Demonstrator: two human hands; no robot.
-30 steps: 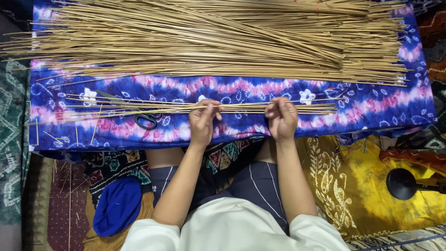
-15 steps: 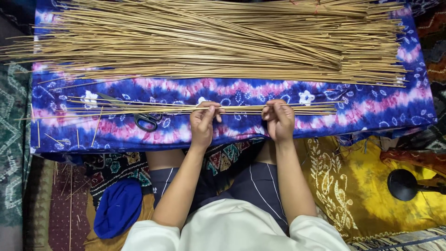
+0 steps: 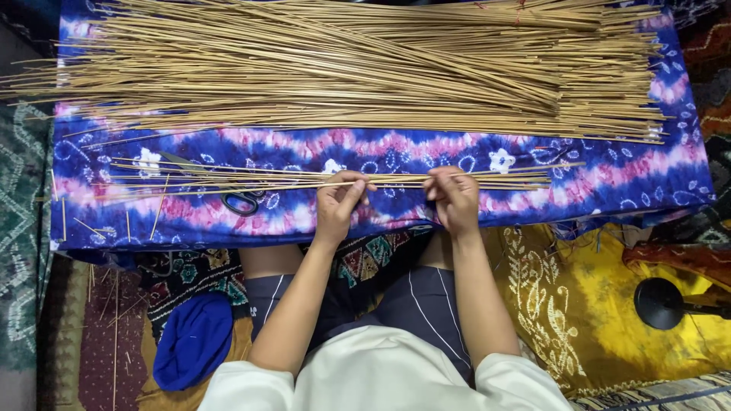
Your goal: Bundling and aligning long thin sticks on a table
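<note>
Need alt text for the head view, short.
Seen from above, a seated person's left hand and right hand pinch a thin row of sticks on a blue patterned cloth. A big stick pile lies beyond; scissors sit left.

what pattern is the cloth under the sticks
Blue, purple and pink tie-dye cloth with white flowers, seen in the head view.
</note>
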